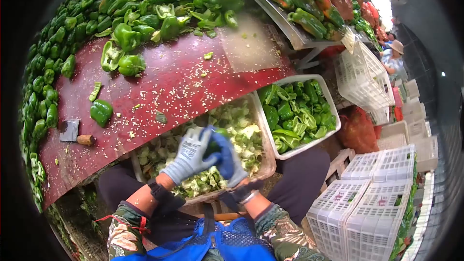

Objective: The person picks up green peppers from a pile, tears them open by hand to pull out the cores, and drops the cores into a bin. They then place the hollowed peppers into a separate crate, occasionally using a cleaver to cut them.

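Note:
My left hand (189, 154), in a grey glove, is held over a crate of pepper cores and scraps (244, 116). Close against it is my right hand (224, 157), in a blue and grey glove. Between them is a green pepper (211, 149), mostly covered by the fingers, and both hands are closed on it. A cleaver (70, 130) with a wooden handle lies on the red table (159, 77), near a single green pepper (101, 112). Right of the scraps stands a white crate (337, 116) with cut green peppers (299, 111).
Whole peppers (63, 34) are heaped along the table's far and left edges. White plastic crates (362, 203) stand at the lower right, with more crates (365, 77) above. A metal-edged stand (275, 14) holds peppers. Another person (394, 58) is at the far right.

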The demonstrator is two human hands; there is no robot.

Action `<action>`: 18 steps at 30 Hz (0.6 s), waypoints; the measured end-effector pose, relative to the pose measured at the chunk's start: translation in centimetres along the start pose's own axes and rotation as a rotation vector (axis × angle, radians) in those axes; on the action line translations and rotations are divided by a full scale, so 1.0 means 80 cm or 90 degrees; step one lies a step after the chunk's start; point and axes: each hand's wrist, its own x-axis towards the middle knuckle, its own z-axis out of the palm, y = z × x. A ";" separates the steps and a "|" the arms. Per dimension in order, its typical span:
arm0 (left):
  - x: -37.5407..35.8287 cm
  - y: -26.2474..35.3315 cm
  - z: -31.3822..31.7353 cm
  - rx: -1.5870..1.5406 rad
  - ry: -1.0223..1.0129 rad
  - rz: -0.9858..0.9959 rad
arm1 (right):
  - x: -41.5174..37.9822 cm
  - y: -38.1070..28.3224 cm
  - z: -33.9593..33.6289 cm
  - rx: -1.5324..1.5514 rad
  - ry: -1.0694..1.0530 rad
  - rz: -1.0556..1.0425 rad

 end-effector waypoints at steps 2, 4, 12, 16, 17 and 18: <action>0.000 0.000 0.008 -0.233 0.034 0.127 | 0.014 -0.030 -0.080 -0.038 0.037 -0.018; 0.004 0.011 -0.024 -0.216 0.089 0.096 | 0.044 -0.114 -0.214 0.123 0.094 -0.073; 0.009 -0.016 -0.045 -0.223 0.085 -0.068 | 0.211 -0.193 -0.078 -0.294 0.171 -0.156; 0.012 -0.035 -0.052 -0.193 0.103 -0.099 | 0.398 -0.103 -0.044 -0.907 -0.044 -0.444; 0.011 -0.042 -0.055 -0.171 0.125 -0.119 | 0.406 -0.091 -0.033 -1.003 -0.033 -0.393; 0.012 -0.044 -0.072 -0.161 0.124 -0.148 | 0.407 -0.074 -0.016 -1.092 -0.028 -0.346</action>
